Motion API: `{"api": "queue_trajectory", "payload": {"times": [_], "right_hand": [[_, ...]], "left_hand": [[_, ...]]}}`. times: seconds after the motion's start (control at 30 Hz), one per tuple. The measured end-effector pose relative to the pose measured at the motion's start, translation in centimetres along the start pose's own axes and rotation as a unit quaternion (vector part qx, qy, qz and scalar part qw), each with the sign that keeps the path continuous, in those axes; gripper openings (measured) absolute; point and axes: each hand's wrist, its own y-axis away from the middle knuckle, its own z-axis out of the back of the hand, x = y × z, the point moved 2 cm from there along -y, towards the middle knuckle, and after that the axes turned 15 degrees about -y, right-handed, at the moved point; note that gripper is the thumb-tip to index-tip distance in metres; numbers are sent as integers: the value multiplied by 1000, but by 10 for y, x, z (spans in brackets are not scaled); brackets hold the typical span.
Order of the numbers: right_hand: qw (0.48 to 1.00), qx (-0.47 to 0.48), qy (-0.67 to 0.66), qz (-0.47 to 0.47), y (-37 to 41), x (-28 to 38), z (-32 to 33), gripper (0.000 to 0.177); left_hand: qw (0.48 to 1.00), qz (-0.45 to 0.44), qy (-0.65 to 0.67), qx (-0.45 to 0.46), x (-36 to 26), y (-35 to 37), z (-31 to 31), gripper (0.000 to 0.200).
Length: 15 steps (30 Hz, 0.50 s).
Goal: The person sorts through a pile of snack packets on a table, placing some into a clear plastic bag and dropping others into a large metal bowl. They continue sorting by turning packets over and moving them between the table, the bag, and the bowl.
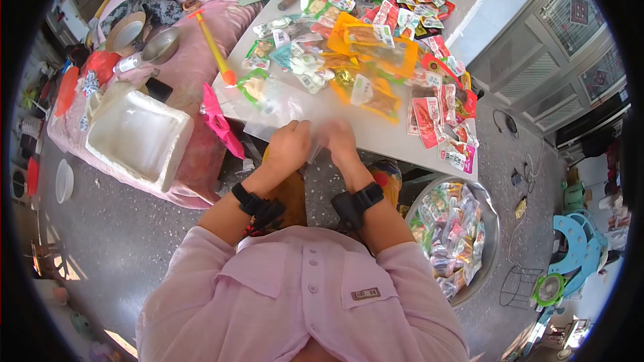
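My left hand is closed on the edge of a clear plastic bag at the near edge of the table. Part of the bag hangs between my hands. My right hand is just beside it, its fingers smeared by motion. Beyond my hands lie orange snack packets, green-edged packets and pale blue-green packets. Red packets are spread along the right side of the table.
A white foam box heaped with packets stands at the back. Below right is a metal basin of filled clear bags. To the left, a pink-covered bed holds another foam box. A pink bag hangs at the table's left edge.
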Motion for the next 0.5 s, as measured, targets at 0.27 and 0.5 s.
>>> {"api": "queue_trajectory", "payload": {"times": [0.27,0.5], "right_hand": [[706,-28,551,445,-4,59,7,17],[620,-114,702,333,-60,61,48,23]], "left_hand": [[998,51,31,36,-7,-21,-43,8],[997,41,38,44,-10,-23,-53,9]]}}
